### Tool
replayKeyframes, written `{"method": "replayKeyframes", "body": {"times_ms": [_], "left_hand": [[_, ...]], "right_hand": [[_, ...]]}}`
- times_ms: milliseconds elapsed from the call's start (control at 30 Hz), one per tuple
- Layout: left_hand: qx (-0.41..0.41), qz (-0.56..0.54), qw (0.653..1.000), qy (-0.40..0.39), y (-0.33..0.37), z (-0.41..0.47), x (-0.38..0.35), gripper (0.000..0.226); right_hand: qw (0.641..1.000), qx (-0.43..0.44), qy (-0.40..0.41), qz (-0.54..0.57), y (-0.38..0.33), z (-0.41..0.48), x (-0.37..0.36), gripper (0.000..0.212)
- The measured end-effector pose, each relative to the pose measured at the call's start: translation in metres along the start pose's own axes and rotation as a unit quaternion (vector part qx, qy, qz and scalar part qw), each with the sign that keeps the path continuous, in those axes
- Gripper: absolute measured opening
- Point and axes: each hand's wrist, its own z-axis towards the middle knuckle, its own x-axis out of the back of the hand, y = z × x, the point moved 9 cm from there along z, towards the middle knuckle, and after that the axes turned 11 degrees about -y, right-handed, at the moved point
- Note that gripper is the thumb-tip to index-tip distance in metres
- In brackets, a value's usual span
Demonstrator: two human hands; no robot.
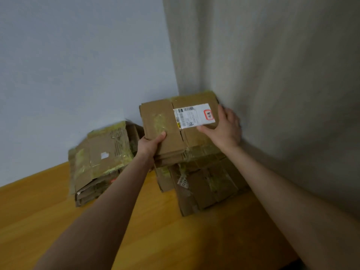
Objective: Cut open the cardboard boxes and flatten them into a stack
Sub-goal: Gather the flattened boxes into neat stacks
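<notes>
A flattened brown cardboard box (161, 121) with a white shipping label (193, 115) lies tilted on top of a pile of flattened boxes (206, 182) in the corner. My left hand (151, 145) grips its near left edge, thumb on top. My right hand (224, 127) presses on its right side, fingers spread over the label's edge. A second pile of flattened, taped boxes (99, 162) leans against the wall to the left.
The piles rest on a wooden surface (58, 221). A pale blue-grey wall (78, 65) stands behind, and a beige curtain (272, 75) hangs at the right, touching the right pile.
</notes>
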Motion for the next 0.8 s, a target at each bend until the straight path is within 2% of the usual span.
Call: {"method": "replayKeyframes", "body": {"times_ms": [100, 167, 200, 267, 333, 400, 433, 500, 600, 700, 800], "left_hand": [[0.004, 0.150, 0.989, 0.008, -0.010, 0.004, -0.008, 0.084], [-0.008, 0.308, 0.951, 0.030, -0.018, -0.004, -0.013, 0.104], [-0.038, 0.411, 0.910, 0.041, -0.018, -0.010, -0.019, 0.113], [-0.132, 0.601, 0.788, 0.014, -0.021, -0.018, -0.043, 0.129], [-0.191, 0.714, 0.673, -0.040, -0.038, -0.020, -0.068, 0.139], [-0.196, 0.777, 0.595, -0.061, -0.053, -0.012, -0.080, 0.138], [-0.189, 0.798, 0.569, -0.060, -0.058, -0.006, -0.083, 0.136], [-0.179, 0.819, 0.543, -0.045, -0.059, 0.006, -0.087, 0.129], [-0.181, 0.821, 0.540, -0.026, -0.040, 0.026, -0.088, 0.114], [-0.187, 0.824, 0.533, -0.035, -0.024, 0.038, -0.087, 0.112], [-0.166, 0.825, 0.537, -0.058, -0.029, 0.038, -0.084, 0.115]], "right_hand": [[0.980, 0.059, -0.151, -0.116, -0.005, -0.010, -0.044, 0.121], [0.946, 0.077, -0.237, -0.208, 0.005, -0.022, -0.075, 0.130], [0.931, 0.084, -0.255, -0.247, 0.010, -0.026, -0.086, 0.133], [0.909, 0.095, -0.261, -0.311, 0.015, -0.030, -0.101, 0.137], [0.896, 0.101, -0.252, -0.351, 0.015, -0.030, -0.109, 0.140], [0.891, 0.116, -0.236, -0.369, 0.014, -0.025, -0.114, 0.137], [0.891, 0.126, -0.227, -0.373, 0.012, -0.021, -0.115, 0.132], [0.893, 0.142, -0.222, -0.366, 0.008, -0.008, -0.114, 0.122], [0.900, 0.145, -0.212, -0.353, -0.002, 0.012, -0.110, 0.109], [0.909, 0.137, -0.191, -0.343, -0.003, 0.024, -0.107, 0.106], [0.912, 0.129, -0.222, -0.320, -0.001, 0.020, -0.111, 0.111]]}}
